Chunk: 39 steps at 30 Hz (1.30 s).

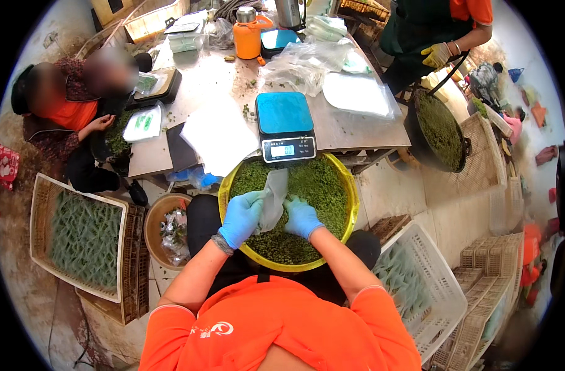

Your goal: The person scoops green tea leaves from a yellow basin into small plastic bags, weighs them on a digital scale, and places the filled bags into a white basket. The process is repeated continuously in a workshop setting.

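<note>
A small translucent plastic bag hangs over a yellow-rimmed basin between my knees. Small green berries, with bits of stem, fill the basin. My left hand, in a blue glove, is closed on the bag's left side. Just right of the bag, my blue-gloved right hand is low over the berries with its fingers curled in. What those fingers hold, if anything, is hidden. Beyond the basin, at the table's near edge, stands a digital scale with a bare blue pan and a lit display.
White sheets and clear bags lie on the table near an orange jug. Crates of filled bags flank me. A brown tub stands left. Co-workers sit at left and stand far right by a dark pan.
</note>
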Each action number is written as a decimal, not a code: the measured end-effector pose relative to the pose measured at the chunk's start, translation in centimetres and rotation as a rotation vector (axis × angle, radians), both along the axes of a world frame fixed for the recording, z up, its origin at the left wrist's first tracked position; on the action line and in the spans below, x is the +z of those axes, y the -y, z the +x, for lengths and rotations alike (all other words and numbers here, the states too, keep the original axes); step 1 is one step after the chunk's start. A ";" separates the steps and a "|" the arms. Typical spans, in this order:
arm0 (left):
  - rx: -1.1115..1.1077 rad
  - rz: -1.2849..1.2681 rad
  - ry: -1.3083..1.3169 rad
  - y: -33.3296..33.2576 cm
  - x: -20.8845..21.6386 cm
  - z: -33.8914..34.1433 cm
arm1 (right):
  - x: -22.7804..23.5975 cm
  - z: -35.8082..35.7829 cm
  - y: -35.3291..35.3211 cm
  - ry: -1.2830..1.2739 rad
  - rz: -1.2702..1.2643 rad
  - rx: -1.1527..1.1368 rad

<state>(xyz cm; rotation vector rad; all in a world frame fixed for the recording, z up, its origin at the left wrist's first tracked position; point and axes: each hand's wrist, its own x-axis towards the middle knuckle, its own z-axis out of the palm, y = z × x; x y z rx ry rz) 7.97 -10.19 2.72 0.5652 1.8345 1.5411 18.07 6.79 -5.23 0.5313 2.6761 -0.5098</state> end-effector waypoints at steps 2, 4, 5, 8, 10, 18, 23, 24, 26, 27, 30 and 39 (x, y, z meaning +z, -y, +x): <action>-0.025 0.043 0.017 0.0 0.4 0.1 | -0.6 -0.7 0.0 -0.004 0.003 -0.051; -0.004 0.069 -0.068 0.0 -0.9 0.0 | -1.7 -0.8 -0.1 -0.041 -0.012 -0.088; 0.005 0.087 -0.110 -0.2 -1.4 -0.2 | -2.1 -0.6 -0.7 -0.129 -0.246 -0.163; 0.007 0.107 -0.237 -0.3 -1.1 -0.6 | -2.6 0.8 -2.7 -0.414 -0.934 -0.432; 0.001 0.055 -0.156 -0.1 -0.4 -0.6 | -2.7 1.7 -3.4 -0.507 -1.110 -0.626; -0.072 -0.114 -0.199 -3.7 -1.8 -0.8 | 13.1 2.0 -2.0 -0.809 -1.370 -0.490; -0.191 -0.028 0.155 -6.8 -2.5 0.3 | 16.4 1.8 -0.3 -0.918 -1.276 -0.445; -0.195 -0.134 0.295 -7.0 -1.1 0.6 | 16.0 1.8 -0.6 -0.875 -1.217 -0.430; -0.188 -0.258 0.204 -7.9 -1.4 0.3 | 14.0 2.2 -1.5 -0.838 -1.030 -0.384; -0.181 -0.319 0.157 -8.1 -1.2 0.2 | 13.0 2.4 -2.0 -0.817 -0.940 -0.359; -0.217 -0.210 0.286 -7.2 0.7 0.1 | 11.7 3.0 -3.3 -0.754 -0.765 -0.313; -0.201 -0.145 0.324 -7.1 1.0 -0.4 | 16.2 1.7 -2.4 -0.364 0.091 0.001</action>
